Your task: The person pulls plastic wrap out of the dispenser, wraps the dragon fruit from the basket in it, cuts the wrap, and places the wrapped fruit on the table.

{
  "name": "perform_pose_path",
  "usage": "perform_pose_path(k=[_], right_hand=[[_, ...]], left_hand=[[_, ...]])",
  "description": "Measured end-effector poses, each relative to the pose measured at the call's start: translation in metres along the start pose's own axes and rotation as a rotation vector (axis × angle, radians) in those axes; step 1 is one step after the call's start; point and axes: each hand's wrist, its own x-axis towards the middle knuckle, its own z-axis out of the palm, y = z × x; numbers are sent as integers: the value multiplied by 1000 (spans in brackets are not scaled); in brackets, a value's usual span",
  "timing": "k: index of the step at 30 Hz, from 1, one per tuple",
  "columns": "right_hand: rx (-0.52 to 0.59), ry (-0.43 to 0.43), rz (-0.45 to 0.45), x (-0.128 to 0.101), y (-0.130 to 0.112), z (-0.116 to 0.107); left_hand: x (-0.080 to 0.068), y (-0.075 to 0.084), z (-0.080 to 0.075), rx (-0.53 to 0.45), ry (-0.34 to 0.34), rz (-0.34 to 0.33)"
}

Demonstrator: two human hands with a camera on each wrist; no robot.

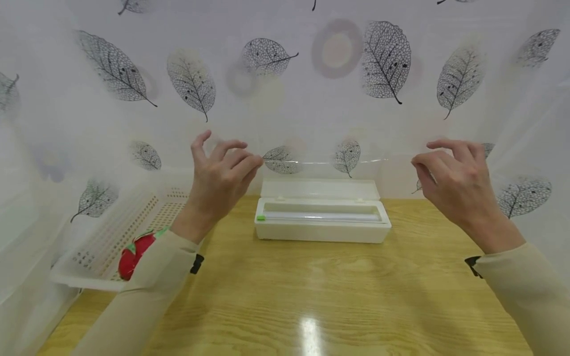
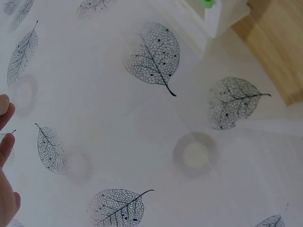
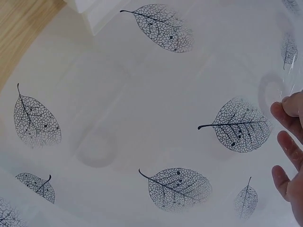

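Head view: my left hand (image 1: 220, 173) and right hand (image 1: 454, 175) each pinch a corner of the cling film (image 1: 334, 170), stretched taut above the open dispenser box (image 1: 321, 217) on the tabletop (image 1: 311, 296). Risk: uneven pull tears it or it folds onto itself.

Left wrist view: fingers (image 2: 5, 142) barely visible; pinch unconfirmed.

Right wrist view: fingers (image 3: 289, 118) pressed together on the film's edge; slippage possible.
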Motion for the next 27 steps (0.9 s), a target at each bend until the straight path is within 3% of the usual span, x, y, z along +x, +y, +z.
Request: perform_pose_path(k=[10, 16, 27], right_hand=[[-55, 30, -52, 0, -3, -1], [-100, 3, -88, -1, -6, -5], [-36, 55, -111, -2, -7, -2]], left_hand=[[-3, 3, -2, 17, 6, 1], [-5, 5, -4, 32, 11, 6], [-9, 8, -6, 25, 4, 31]])
